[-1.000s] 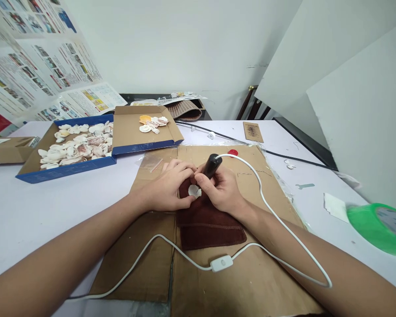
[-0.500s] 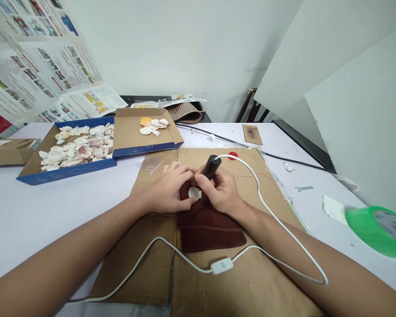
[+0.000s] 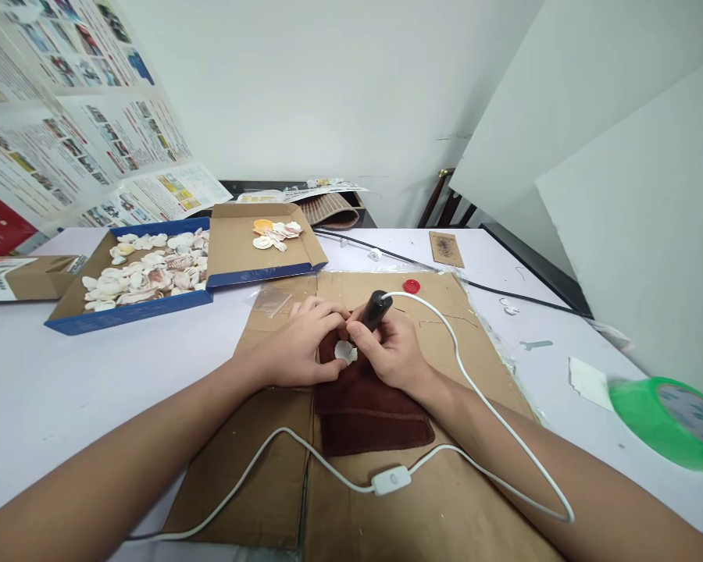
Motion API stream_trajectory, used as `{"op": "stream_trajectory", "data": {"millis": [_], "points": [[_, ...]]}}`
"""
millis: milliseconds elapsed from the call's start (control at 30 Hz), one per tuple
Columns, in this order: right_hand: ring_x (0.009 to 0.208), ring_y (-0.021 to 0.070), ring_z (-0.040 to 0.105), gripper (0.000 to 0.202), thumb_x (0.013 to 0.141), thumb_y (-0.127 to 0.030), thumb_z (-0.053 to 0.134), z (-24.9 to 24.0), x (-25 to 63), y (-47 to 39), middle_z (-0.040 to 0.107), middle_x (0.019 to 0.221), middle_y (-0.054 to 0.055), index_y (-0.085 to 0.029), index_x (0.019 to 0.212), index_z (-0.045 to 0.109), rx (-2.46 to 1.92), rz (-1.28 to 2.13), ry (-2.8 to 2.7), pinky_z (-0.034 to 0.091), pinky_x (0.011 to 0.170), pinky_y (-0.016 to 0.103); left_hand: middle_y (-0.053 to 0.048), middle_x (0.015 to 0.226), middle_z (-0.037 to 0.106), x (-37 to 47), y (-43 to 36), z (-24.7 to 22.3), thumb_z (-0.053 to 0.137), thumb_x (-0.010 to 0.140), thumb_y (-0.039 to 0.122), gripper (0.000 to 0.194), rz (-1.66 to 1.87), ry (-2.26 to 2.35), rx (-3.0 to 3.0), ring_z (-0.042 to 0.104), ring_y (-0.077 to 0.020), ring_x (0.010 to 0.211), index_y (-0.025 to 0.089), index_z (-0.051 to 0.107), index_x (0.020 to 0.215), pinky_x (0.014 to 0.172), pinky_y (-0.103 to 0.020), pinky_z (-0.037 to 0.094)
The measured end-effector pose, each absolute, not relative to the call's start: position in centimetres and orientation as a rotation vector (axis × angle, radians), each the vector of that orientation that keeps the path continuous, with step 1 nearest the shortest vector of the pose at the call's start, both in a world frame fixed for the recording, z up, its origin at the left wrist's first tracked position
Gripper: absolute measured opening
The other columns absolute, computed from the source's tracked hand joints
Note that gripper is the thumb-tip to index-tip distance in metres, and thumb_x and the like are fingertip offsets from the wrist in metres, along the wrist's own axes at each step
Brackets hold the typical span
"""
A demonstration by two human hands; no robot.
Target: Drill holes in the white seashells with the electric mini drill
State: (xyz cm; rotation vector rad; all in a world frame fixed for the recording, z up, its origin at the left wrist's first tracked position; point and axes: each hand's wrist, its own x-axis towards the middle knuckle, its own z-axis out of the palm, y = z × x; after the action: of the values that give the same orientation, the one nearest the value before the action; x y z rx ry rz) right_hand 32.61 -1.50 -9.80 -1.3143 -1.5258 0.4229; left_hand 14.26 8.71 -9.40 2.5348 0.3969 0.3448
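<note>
Head view: a small white shell (image 3: 343, 352) lies on a folded dark brown cloth (image 3: 370, 402), between the two hands. The left hand (image 3: 309, 343) has its grip closed on the shell, thumb against the near edge and fingers bent toward the far side, the fingertips partly hidden. From the shell's two o'clock, the right hand (image 3: 395, 350) grips a black-handled tool (image 3: 376, 311); whether its tip touches the shell is too small to tell. A white cord (image 3: 460, 357) leaves the handle, loops over the right forearm and reaches an inline switch (image 3: 391, 480) at five o'clock. Beneath lies cardboard (image 3: 474, 484) on a pale desk (image 3: 23, 390). Outward from the shell, a red cap (image 3: 411, 286) sits between one and two o'clock, a wrench (image 3: 536, 344) at three, green tape (image 3: 641, 410) just past three, and a blue box (image 3: 132, 314) of shells at ten.
</note>
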Motion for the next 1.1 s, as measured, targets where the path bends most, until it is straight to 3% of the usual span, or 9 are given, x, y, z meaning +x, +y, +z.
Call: {"op": "stream_trajectory", "data": {"millis": [367, 633, 1100], "points": [[0.058, 0.0140, 0.051, 0.039, 0.100, -0.055, 0.064, -10.02, 32.73, -1.53, 0.058, 0.063, -0.003, -0.022, 0.078, 0.061, -1.323, 0.443, -1.522, 0.045, 0.060, 0.030, -0.010, 0.138, 0.063, 14.27, 8.80, -9.50, 0.069, 0.087, 0.034, 0.032, 0.334, 0.411, 2.548, 0.049, -0.0351, 0.127, 0.023, 0.063, 0.117, 0.108, -0.055, 0.041], [0.056, 0.0129, 0.050, 0.036, 0.099, -0.046, 0.066, -9.99, 32.66, -1.45, 0.063, 0.068, -0.001, -0.022, 0.074, 0.057, -1.315, 0.406, -1.528, 0.041, 0.057, 0.030, -0.007, 0.137, 0.065, 14.22, 8.93, -9.54, 0.069, 0.087, 0.036, 0.029, 0.345, 0.399, 2.562, 0.049, -0.0353, 0.127, 0.025, 0.063, 0.114, 0.109, -0.056, 0.040], [0.056, 0.0138, 0.052, 0.039, 0.102, -0.049, 0.065, -10.05, 32.64, -1.54, 0.060, 0.063, -0.002, -0.022, 0.074, 0.059, -1.298, 0.363, -1.530, 0.044, 0.059, 0.030, -0.009, 0.140, 0.064, 14.19, 9.01, -9.60, 0.071, 0.087, 0.036, 0.033, 0.337, 0.405, 2.547, 0.048, -0.0360, 0.129, 0.024, 0.064, 0.117, 0.111, -0.057, 0.041]]}}
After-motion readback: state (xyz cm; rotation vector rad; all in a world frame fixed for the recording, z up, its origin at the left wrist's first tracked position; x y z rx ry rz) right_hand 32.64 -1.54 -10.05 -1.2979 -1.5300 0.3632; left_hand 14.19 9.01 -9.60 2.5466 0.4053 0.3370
